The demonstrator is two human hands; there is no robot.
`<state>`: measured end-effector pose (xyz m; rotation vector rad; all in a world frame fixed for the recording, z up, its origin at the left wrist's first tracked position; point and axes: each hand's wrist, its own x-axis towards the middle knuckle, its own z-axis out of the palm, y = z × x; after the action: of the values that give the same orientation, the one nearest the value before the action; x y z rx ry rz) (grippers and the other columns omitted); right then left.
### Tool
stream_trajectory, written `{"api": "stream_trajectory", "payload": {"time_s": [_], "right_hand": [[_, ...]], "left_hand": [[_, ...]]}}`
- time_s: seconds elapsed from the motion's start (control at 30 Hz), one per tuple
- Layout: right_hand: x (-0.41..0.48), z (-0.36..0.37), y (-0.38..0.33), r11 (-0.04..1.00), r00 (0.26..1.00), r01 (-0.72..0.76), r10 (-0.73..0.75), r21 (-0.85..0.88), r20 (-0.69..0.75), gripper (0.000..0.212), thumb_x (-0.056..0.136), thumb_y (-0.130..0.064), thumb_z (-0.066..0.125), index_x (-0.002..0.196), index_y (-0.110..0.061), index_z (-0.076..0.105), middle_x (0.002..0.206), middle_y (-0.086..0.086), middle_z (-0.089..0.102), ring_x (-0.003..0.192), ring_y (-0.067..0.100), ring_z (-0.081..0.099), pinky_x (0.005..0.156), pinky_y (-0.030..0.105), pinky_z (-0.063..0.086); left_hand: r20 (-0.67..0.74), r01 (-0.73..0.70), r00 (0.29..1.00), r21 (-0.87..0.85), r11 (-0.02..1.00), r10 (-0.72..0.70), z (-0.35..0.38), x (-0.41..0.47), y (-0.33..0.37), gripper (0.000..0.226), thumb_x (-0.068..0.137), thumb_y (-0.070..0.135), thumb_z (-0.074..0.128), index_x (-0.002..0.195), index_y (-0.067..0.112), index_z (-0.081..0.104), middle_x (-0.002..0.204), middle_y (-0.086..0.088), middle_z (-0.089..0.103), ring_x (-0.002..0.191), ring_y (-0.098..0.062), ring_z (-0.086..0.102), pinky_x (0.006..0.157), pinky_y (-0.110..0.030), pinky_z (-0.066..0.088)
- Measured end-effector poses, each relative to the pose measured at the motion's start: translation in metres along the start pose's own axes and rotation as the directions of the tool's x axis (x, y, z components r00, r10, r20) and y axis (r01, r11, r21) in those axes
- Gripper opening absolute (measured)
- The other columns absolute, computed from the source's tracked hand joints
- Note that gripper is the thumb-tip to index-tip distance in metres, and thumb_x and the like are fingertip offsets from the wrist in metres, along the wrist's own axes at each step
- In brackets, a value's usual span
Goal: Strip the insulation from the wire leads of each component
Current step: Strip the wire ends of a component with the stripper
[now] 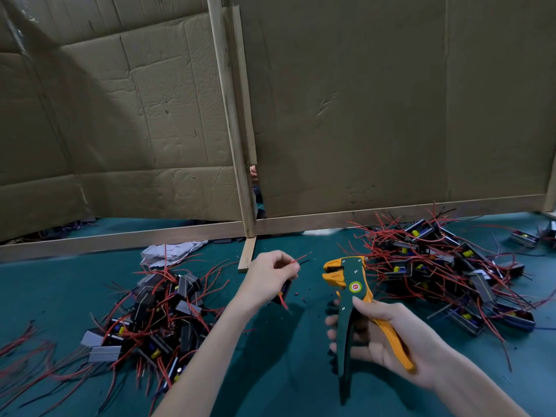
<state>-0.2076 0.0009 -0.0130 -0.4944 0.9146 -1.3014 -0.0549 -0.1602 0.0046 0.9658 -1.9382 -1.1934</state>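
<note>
My left hand holds a small dark component and pinches its red wire lead, which points right toward the tool. My right hand grips a green and orange wire stripper by its handles, jaws up and facing left, a short gap from the lead's tip. One pile of components with red and black leads lies at the left. A second pile lies at the right.
A green mat covers the table, with small bits of insulation scattered between my hands. Cardboard panels on a wooden frame wall off the back. A crumpled white cloth lies behind the left pile.
</note>
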Motion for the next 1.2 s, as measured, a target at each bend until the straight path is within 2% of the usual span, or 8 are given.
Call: {"api": "stream_trajectory", "payload": {"time_s": [0.1, 0.27, 0.37, 0.47, 0.63, 0.77, 0.97, 1.2], "right_hand": [[0.002, -0.002, -0.002, 0.990, 0.999, -0.017, 0.010, 0.137, 0.054, 0.043, 0.087, -0.022, 0.053, 0.123, 0.001, 0.058, 0.117, 0.037, 0.060, 0.091, 0.045, 0.067, 0.074, 0.052, 0.058], [-0.001, -0.001, -0.004, 0.988, 0.995, -0.022, 0.006, 0.154, 0.100, 0.040, 0.087, -0.034, 0.053, 0.111, -0.007, 0.070, 0.117, 0.033, 0.059, 0.106, 0.051, 0.060, 0.083, 0.066, 0.049], [-0.005, 0.001, -0.003, 0.994, 0.995, 0.025, -0.036, 0.110, 0.098, 0.047, 0.087, -0.038, 0.055, 0.125, -0.011, 0.057, 0.119, 0.039, 0.057, 0.104, 0.050, 0.061, 0.082, 0.067, 0.048], [-0.008, 0.005, -0.005, 0.996, 0.993, 0.089, -0.087, -0.016, 0.083, 0.047, 0.084, -0.042, 0.058, 0.124, -0.018, 0.053, 0.111, 0.039, 0.060, 0.091, 0.045, 0.065, 0.078, 0.060, 0.052], [-0.010, 0.008, 0.001, 0.943, 0.977, 0.213, -0.199, -0.255, 0.080, 0.044, 0.074, -0.019, 0.080, 0.115, -0.010, 0.065, 0.089, 0.031, 0.065, 0.080, 0.042, 0.067, 0.071, 0.045, 0.056], [-0.008, 0.006, 0.004, 0.936, 0.974, 0.223, -0.203, -0.272, 0.099, 0.033, 0.059, -0.010, 0.086, 0.087, 0.002, 0.073, 0.081, 0.029, 0.064, 0.076, 0.041, 0.065, 0.074, 0.048, 0.057], [-0.008, 0.008, 0.006, 0.926, 0.976, 0.205, -0.170, -0.316, 0.134, 0.027, 0.066, -0.009, 0.082, 0.090, -0.001, 0.072, 0.104, 0.031, 0.067, 0.101, 0.047, 0.065, 0.085, 0.056, 0.054], [-0.007, 0.007, 0.006, 0.919, 0.980, 0.193, -0.162, -0.343, 0.117, 0.037, 0.058, -0.011, 0.085, 0.088, 0.002, 0.069, 0.087, 0.033, 0.066, 0.080, 0.046, 0.067, 0.070, 0.045, 0.057]], "left_hand": [[0.067, 0.017, 0.998, -0.021, 1.000, -0.016, 0.006, -0.003, -0.005, 0.015, 0.091, 0.015, 0.063, 0.076, 0.018, 0.064, 0.066, 0.006, 0.066, 0.064, -0.013, 0.057, 0.067, -0.028, 0.047], [0.099, 0.051, 0.995, -0.231, 0.972, -0.029, 0.015, -0.007, 0.000, 0.016, 0.089, 0.013, 0.065, 0.074, 0.019, 0.067, 0.061, 0.005, 0.058, 0.062, -0.012, 0.050, 0.061, -0.022, 0.042], [0.068, 0.069, 0.997, -0.385, 0.920, -0.046, 0.014, -0.007, 0.008, 0.017, 0.088, 0.013, 0.066, 0.072, 0.018, 0.069, 0.059, 0.004, 0.057, 0.063, -0.017, 0.051, 0.067, -0.029, 0.049], [0.072, 0.066, 0.997, -0.466, 0.882, -0.037, 0.011, -0.007, 0.015, 0.012, 0.087, 0.012, 0.066, 0.076, 0.013, 0.069, 0.059, 0.006, 0.059, 0.055, -0.012, 0.053, 0.082, -0.042, 0.054], [0.102, 0.052, 0.995, -0.469, 0.882, -0.005, 0.009, -0.009, 0.020, 0.012, 0.086, 0.017, 0.067, 0.075, 0.015, 0.072, 0.066, -0.001, 0.054, 0.055, -0.011, 0.052, 0.079, -0.040, 0.056], [0.143, 0.048, 0.989, -0.485, 0.873, 0.025, 0.006, -0.011, 0.024, 0.016, 0.085, 0.016, 0.067, 0.071, 0.018, 0.074, 0.070, -0.003, 0.055, 0.058, -0.009, 0.046, 0.075, -0.036, 0.059], [0.186, 0.037, 0.981, -0.466, 0.884, 0.057, 0.005, -0.014, 0.030, 0.018, 0.087, 0.014, 0.066, 0.072, 0.017, 0.074, 0.060, 0.004, 0.056, 0.054, -0.006, 0.047, 0.075, -0.035, 0.059], [0.222, 0.011, 0.972, -0.394, 0.919, 0.083, 0.002, -0.013, 0.035, 0.020, 0.087, 0.014, 0.067, 0.068, 0.021, 0.073, 0.055, 0.005, 0.049, 0.050, -0.006, 0.043, 0.075, -0.031, 0.059]]}}
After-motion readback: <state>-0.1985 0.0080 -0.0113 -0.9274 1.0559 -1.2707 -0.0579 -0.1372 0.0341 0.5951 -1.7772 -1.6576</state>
